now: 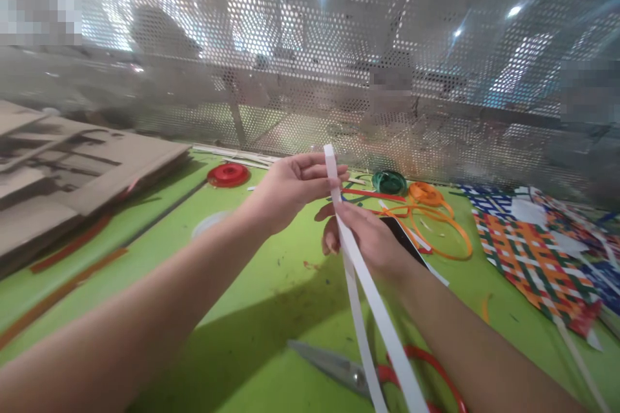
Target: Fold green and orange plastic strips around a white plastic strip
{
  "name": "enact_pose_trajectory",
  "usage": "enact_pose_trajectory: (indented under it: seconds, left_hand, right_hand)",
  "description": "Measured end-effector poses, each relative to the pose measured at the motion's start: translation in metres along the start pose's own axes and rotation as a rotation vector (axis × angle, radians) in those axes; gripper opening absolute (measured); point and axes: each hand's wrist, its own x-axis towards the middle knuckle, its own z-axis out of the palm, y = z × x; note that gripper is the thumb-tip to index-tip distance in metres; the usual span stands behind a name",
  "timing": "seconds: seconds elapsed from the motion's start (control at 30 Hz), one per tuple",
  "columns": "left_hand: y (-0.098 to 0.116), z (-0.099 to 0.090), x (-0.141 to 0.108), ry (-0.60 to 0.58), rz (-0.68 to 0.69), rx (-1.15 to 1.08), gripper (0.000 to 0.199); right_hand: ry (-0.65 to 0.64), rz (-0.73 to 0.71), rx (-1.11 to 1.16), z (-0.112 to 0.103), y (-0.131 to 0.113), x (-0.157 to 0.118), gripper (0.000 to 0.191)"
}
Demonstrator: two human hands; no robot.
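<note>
A white strip [372, 297], folded or doubled so two lengths hang down toward me, is held up over the green table. My left hand [295, 190] pinches it near its upper end between thumb and fingers. Just below, my right hand [365, 235] grips the same strip with the thumb pressed on it. Under the hanging lengths lie scissors [349, 371] with red handles and grey blades. My right hand partly hides a dark flat object [404, 239] on the table.
Rolls of red [228, 174], green [389, 182] and orange ribbon [426, 193] lie along the back, before a perforated metal screen [290, 77]. Woven multicoloured strips [527, 258] lie at right. Cardboard sheets [106, 161] are stacked at left. Blurred people are beyond the screen.
</note>
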Motion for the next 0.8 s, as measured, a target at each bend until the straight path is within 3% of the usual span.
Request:
enact_pose_trajectory:
  seconds: [0.2, 0.33, 0.47, 0.6, 0.8]
  left_hand:
    - [-0.002, 0.000, -0.001, -0.048, 0.026, 0.004, 0.014]
    - [-0.001, 0.004, -0.001, 0.017, 0.016, 0.002, 0.011]
    - [0.006, -0.003, 0.005, 0.115, 0.130, -0.008, 0.011]
    - [0.012, -0.036, 0.020, 0.321, 0.276, -0.011, 0.009]
    - [0.008, -0.109, 0.047, 0.733, 0.364, -0.089, 0.015]
  right_hand:
    - [-0.035, 0.081, 0.013, 0.006, 0.002, -0.001, 0.037]
    - [-0.085, 0.132, -0.013, 0.009, -0.002, -0.004, 0.035]
    - [-0.142, 0.210, -0.072, 0.010, -0.003, -0.008, 0.026]
    - [-0.229, 0.346, -0.143, 0.007, -0.004, -0.011, 0.020]
    - [-0.333, 0.531, -0.218, -0.017, -0.017, -0.017, 0.026]
